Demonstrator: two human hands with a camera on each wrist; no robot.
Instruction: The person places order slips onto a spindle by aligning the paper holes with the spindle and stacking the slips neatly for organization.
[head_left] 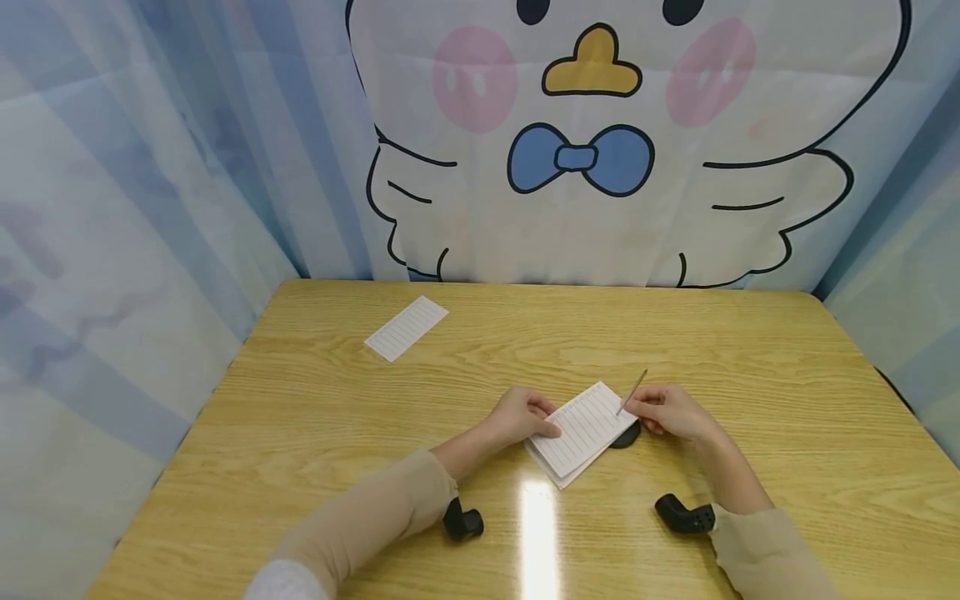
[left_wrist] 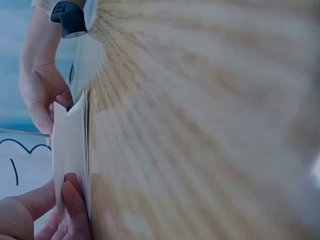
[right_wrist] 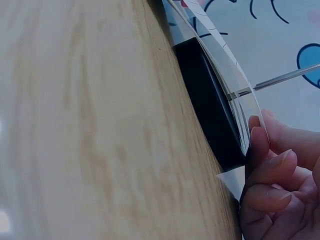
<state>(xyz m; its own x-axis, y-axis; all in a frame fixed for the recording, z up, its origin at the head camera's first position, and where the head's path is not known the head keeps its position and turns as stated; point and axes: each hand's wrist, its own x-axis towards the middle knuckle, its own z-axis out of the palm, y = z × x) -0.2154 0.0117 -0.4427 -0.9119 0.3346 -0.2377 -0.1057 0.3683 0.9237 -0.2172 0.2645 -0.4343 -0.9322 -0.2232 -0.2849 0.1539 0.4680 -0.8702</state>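
Note:
A bill spike stands on the table, with its thin metal rod point(head_left: 633, 390) rising through the lined paper sheets point(head_left: 585, 429) near their right corner. Its round black base point(right_wrist: 207, 105) shows under the paper in the right wrist view. My left hand point(head_left: 525, 414) pinches the left side of the top sheet, thumb on its face. At the right corner, beside the rod, my right hand point(head_left: 671, 410) pinches the sheet's edge between thumb and finger. In the left wrist view the upper sheet point(left_wrist: 70, 140) bows slightly and stands apart from those beneath.
A single lined paper slip point(head_left: 407, 327) lies toward the back left of the wooden table point(head_left: 315, 400). Black wrist cameras point(head_left: 463, 521) hang by both sleeves. Behind the table's back edge hangs a curtain point(head_left: 487, 217) printed with a cartoon bird.

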